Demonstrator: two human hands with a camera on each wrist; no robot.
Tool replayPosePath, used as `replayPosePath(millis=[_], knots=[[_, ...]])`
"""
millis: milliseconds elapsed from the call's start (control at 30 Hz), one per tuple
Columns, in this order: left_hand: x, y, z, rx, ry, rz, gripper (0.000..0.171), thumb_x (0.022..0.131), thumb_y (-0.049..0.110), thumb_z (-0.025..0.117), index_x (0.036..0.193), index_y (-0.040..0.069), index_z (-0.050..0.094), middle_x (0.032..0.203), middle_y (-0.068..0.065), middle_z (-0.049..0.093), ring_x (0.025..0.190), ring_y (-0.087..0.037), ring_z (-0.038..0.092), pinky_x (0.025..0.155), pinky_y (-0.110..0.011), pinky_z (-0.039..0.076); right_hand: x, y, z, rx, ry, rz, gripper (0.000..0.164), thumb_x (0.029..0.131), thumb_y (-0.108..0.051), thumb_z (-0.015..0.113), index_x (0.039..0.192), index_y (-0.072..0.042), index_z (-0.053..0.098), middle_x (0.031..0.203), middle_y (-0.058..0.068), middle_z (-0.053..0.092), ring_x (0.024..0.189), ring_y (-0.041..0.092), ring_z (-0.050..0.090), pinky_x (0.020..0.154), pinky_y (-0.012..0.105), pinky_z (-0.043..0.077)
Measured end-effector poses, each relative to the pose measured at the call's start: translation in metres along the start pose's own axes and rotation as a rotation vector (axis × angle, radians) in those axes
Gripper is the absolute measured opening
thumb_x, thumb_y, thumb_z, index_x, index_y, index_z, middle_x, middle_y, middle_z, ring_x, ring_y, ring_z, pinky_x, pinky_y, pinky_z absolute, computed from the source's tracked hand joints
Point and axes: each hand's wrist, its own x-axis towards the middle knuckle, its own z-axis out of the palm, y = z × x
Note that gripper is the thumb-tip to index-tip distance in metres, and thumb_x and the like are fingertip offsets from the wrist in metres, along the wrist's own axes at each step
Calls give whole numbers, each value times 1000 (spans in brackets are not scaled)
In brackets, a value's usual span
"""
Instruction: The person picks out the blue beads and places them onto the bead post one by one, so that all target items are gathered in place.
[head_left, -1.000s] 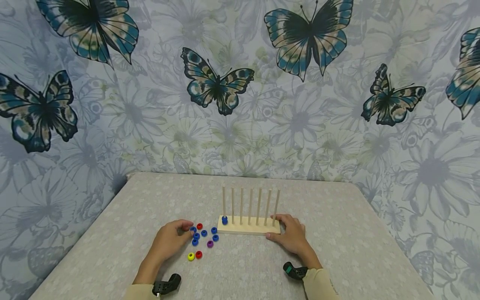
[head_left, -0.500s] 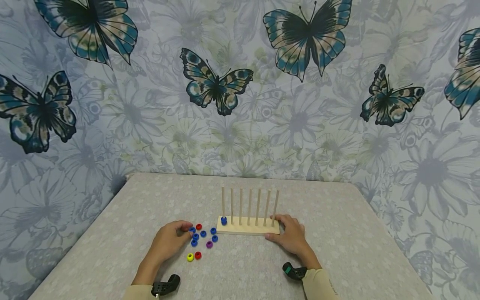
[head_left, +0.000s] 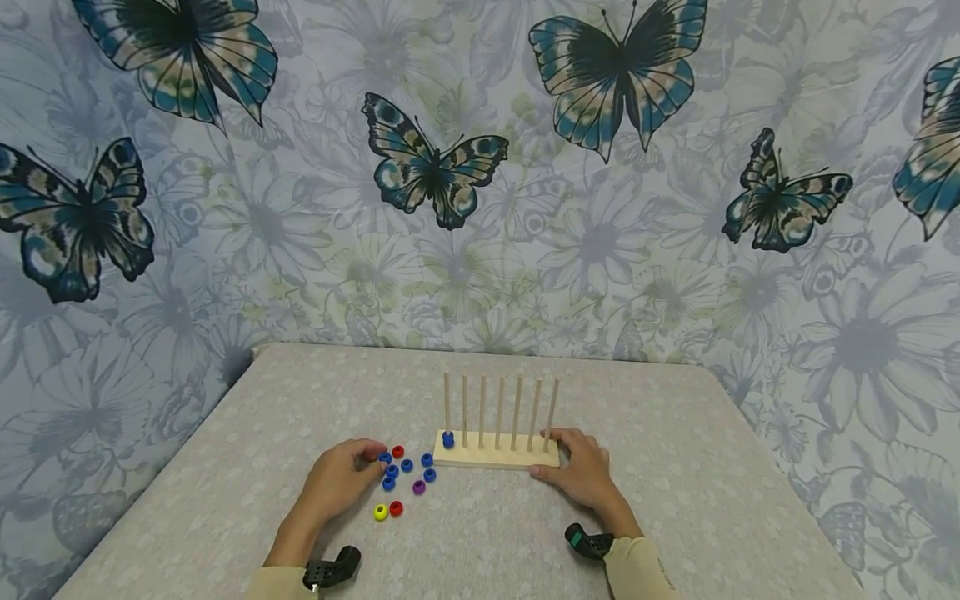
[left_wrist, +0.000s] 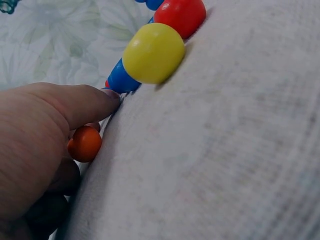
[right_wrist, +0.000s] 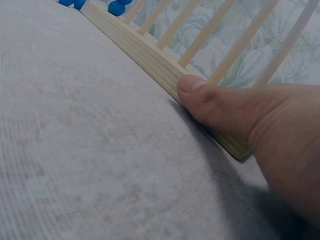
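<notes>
My left hand (head_left: 339, 482) rests at the left of the loose beads, with thumb and index finger pinching a blue bead (head_left: 385, 457) on the cloth. In the left wrist view an orange bead (left_wrist: 85, 144) shows beneath the palm side of that hand; the head view hides it. My right hand (head_left: 581, 468) grips the right end of a wooden peg board (head_left: 480, 457), thumb along the front edge and fingers behind. Several upright pegs stand on it. Two blue beads (head_left: 447, 439) are stacked on the leftmost peg; the other pegs are bare.
Several more blue beads, a purple bead (head_left: 419, 487), a yellow bead (head_left: 381, 512) and two red beads, one the near red bead (head_left: 396, 508), lie between the left hand and the board. A patterned cloth (head_left: 637, 400) covers the table, which meets a butterfly-print wall (head_left: 480, 275).
</notes>
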Motion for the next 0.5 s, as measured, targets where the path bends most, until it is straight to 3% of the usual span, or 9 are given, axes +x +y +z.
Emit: replayPosePath(millis=[500], knots=[[0, 3, 0, 5, 13, -9, 22, 88, 30, 77, 109, 24, 75, 98, 7, 70, 97, -15, 66, 89, -48, 52, 3, 4, 2, 4, -4, 9, 68, 74, -59, 82, 132, -30, 61, 138, -1, 59, 124, 25, 49, 93, 47, 32]])
